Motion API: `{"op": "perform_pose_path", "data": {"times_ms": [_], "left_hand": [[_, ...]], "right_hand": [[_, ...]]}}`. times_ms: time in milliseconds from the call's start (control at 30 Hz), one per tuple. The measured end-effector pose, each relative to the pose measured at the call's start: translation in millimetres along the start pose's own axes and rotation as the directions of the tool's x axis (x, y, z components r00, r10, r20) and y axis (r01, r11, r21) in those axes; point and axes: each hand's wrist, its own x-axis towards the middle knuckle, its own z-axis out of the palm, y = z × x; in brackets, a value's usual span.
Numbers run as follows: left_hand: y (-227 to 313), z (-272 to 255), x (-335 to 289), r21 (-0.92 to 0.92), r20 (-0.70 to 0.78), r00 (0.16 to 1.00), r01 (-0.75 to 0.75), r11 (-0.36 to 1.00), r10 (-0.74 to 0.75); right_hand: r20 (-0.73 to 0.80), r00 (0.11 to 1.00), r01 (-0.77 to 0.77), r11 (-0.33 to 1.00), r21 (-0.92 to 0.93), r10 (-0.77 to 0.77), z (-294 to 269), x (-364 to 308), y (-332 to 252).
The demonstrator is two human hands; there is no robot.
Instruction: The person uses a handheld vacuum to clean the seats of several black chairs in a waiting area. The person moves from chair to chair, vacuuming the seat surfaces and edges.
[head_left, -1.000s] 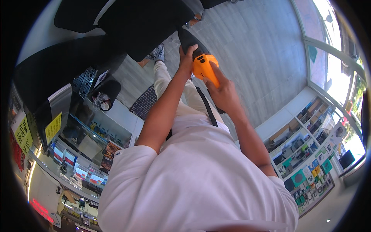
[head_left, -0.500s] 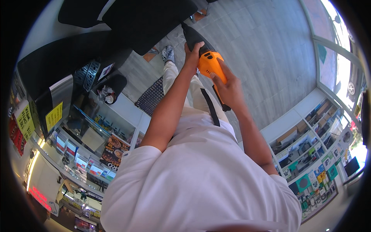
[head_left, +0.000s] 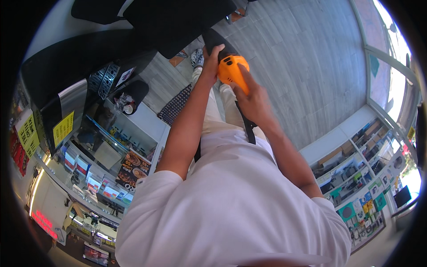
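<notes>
An orange and black handheld vacuum [head_left: 233,70] is held out in front of me with both hands. My left hand [head_left: 211,65] is wrapped round its dark front part, thumb on top. Behind the orange body, my right hand [head_left: 255,101] grips the rear handle, which the fingers partly hide. The vacuum's dark nozzle points away from me and overlaps the lower edge of a black chair [head_left: 178,22]. Whether it touches the chair I cannot tell.
Grey plank floor [head_left: 307,71] spreads to the right, up to glass doors [head_left: 378,71]. Glass display shelves [head_left: 356,155] stand at the right. A glass counter [head_left: 106,164] with goods is at the left, near a dark bin [head_left: 138,91] and a patterned mat [head_left: 175,107].
Both hands have shifted left with the vacuum. Its orange body has moved closer to the chair side, and the rear end shows less behind my right hand.
</notes>
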Motion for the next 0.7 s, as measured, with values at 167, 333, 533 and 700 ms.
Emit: {"op": "perform_pose_path", "data": {"times_ms": [167, 333, 533, 700], "left_hand": [[6.4, 23.9, 6.2, -0.06, 0.051, 0.999, -0.007, 0.998, 0.01], [17.4, -47.0, -26.4, -0.147, -0.122, 0.992, 0.016, 0.989, -0.034], [20.9, -24.9, -16.1, -0.099, -0.095, 0.995, 0.027, 0.995, -0.036], [13.8, 56.8, 21.6, -0.042, 0.099, 0.993, 0.064, 0.997, -0.059]], "right_hand": [[-0.001, 1.0, -0.03, 0.998, -0.054, 0.03, -13.3, 7.9, -4.6], [0.24, 0.97, 0.05, 0.997, -0.065, -0.033, 28.9, 5.9, -38.5], [0.117, 0.992, -0.033, 0.995, -0.093, 0.044, 7.9, 6.0, -27.5], [-0.038, 0.983, -0.184, 0.981, -0.063, 0.182, -27.5, 20.9, -25.1]]}}
